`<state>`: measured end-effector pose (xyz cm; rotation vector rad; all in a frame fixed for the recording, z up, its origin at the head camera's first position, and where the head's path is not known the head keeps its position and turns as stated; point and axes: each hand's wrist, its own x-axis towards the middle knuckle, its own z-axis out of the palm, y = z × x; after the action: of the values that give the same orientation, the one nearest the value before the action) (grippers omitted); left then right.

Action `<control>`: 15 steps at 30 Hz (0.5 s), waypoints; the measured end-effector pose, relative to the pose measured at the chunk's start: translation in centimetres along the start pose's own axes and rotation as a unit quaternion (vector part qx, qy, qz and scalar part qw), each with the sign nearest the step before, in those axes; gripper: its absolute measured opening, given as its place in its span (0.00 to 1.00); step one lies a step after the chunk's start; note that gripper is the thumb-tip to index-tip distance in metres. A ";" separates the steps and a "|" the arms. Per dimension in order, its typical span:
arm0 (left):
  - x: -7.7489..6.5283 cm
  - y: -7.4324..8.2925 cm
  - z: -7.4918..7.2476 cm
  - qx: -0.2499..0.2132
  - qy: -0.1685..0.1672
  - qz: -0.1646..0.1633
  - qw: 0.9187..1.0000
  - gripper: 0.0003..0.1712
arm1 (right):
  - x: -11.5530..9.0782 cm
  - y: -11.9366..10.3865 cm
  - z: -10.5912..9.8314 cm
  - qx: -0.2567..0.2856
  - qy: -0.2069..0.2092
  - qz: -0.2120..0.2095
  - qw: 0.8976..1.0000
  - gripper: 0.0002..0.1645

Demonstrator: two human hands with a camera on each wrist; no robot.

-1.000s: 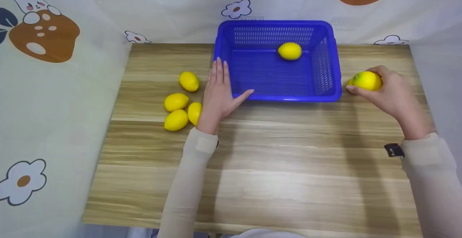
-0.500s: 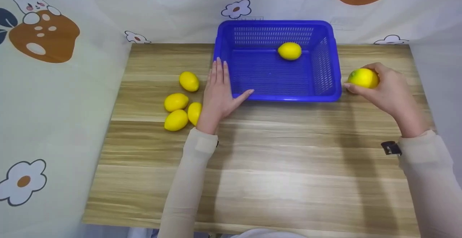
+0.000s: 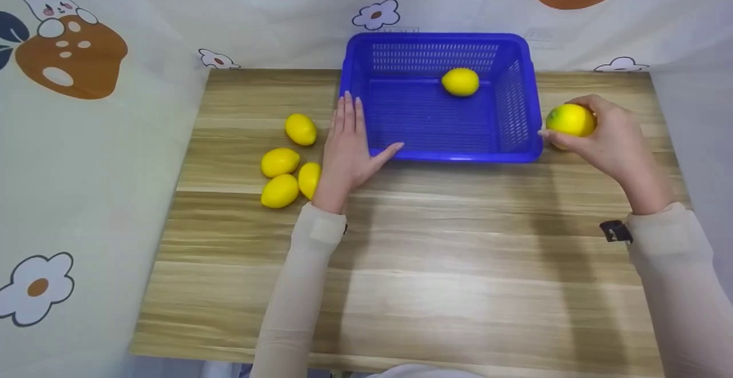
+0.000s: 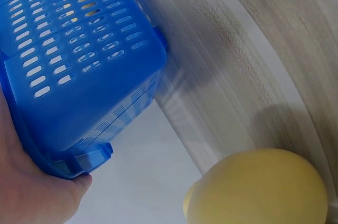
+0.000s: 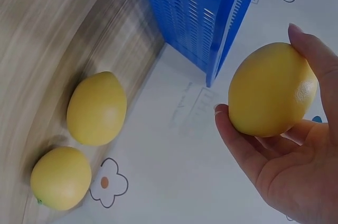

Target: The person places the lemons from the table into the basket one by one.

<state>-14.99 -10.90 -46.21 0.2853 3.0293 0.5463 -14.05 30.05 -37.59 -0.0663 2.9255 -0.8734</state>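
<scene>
My right hand (image 3: 615,137) holds a yellow lemon (image 3: 570,119) with a greenish end, pinched between thumb and fingers, just outside the blue basket's right side. In the right wrist view this lemon (image 5: 272,89) is off the table. My left hand (image 3: 348,154) lies with straight fingers along the left rim of the blue plastic basket (image 3: 452,156), its thumb on the front rim. One lemon (image 3: 460,82) lies inside the basket near the back. The right wrist view shows two more lemons, one (image 5: 97,109) nearer the basket and another (image 5: 61,178) beside it, mostly hidden from the head view.
Several lemons (image 3: 279,191) lie on the wooden table (image 3: 229,286) left of the basket, one partly behind my left wrist. A patterned white curtain (image 3: 275,17) hangs behind the table and along its sides.
My right hand has moved a little left and away from me with the lemon, closer to the basket's right rim. The left hand and basket have stayed in place.
</scene>
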 end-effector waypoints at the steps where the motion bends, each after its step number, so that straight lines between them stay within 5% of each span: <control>1: 0.0 0.0 0.0 0.001 -0.001 0.000 1.000 0.69 | 0.1 -0.1 0.0 0.000 -0.002 0.000 1.000 0.50; 15: 0.0 0.0 -0.1 0.006 -0.004 -0.002 1.000 0.69 | 0.9 -1.3 0.0 -0.001 -0.013 -0.010 1.000 0.51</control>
<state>-14.97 -10.93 -46.10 0.2824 3.0262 0.5259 -14.96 28.90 -36.98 -0.1049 2.9070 -0.8662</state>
